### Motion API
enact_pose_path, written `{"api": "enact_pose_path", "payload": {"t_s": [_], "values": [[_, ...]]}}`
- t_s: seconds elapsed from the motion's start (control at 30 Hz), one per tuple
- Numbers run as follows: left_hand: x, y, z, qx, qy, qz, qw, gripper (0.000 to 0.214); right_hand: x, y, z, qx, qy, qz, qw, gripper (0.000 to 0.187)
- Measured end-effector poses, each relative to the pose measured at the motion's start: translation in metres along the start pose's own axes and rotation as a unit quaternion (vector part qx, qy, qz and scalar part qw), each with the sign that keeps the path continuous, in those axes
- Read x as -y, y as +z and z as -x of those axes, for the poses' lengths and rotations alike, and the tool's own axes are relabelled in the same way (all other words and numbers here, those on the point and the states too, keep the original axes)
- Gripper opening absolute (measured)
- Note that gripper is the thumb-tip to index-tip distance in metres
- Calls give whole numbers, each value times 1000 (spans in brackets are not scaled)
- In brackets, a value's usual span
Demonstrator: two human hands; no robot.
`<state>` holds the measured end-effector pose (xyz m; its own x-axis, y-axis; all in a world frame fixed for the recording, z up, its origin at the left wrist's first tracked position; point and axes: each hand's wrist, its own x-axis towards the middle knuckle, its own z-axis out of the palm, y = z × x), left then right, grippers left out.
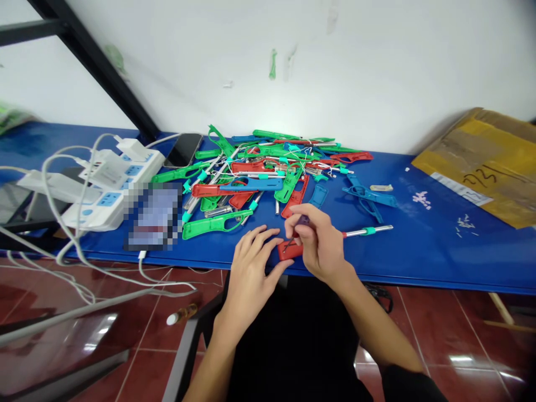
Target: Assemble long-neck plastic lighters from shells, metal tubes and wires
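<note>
Assembly station, seen from the head camera. Nearest the viewer, at the front edge of the blue table (419,262), the left hand (250,268) lies flat with fingers spread, its fingertips pressing on the red plastic handle (288,249) to steady it. The right hand (318,245) is closed in a pinch around a small dark tool (293,237), its tip resting on the handle; the tool's exact form is too small to tell. The step in hand appears to be work on a fixing point in the handle; the next move likely calls for a steady tip while the left hand keeps the part from sliding. The handle is a flat red shell joined to a metal tube with a teal collar (368,230) running to the right. Farther back lies a pile of green, red and blue handles (268,167); left, a white power strip (109,190) with cables; right, a cardboard box (486,162).
</note>
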<state>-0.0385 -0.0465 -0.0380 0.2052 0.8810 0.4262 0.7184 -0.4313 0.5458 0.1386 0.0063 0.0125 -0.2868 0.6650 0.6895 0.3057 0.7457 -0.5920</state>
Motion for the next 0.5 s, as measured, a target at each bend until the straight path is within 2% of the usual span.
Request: {"api": "enact_pose_path", "payload": {"t_s": [0.1, 0.17, 0.23, 0.4, 0.5], "values": [[1, 1, 1, -12, 3, 0, 1000, 34, 4, -7, -15, 87, -29, 11, 996, 31], [1, 2, 1, -17, 3, -1, 1000, 36, 5, -9, -20, 112, -57, 9, 992, 32], [0, 1, 0, -16, 2, -2, 1000, 35, 4, -9, -20, 105, -68, -3, 992, 32], [-1, 0, -1, -6, 3, 10, 1000, 35, -3, -8, -11, 33, -51, -28, 998, 30], [-2, -1, -1, -8, 2, 16, 1000, 35, -4, -7, -8, 40, -46, -13, 998, 29]]}}
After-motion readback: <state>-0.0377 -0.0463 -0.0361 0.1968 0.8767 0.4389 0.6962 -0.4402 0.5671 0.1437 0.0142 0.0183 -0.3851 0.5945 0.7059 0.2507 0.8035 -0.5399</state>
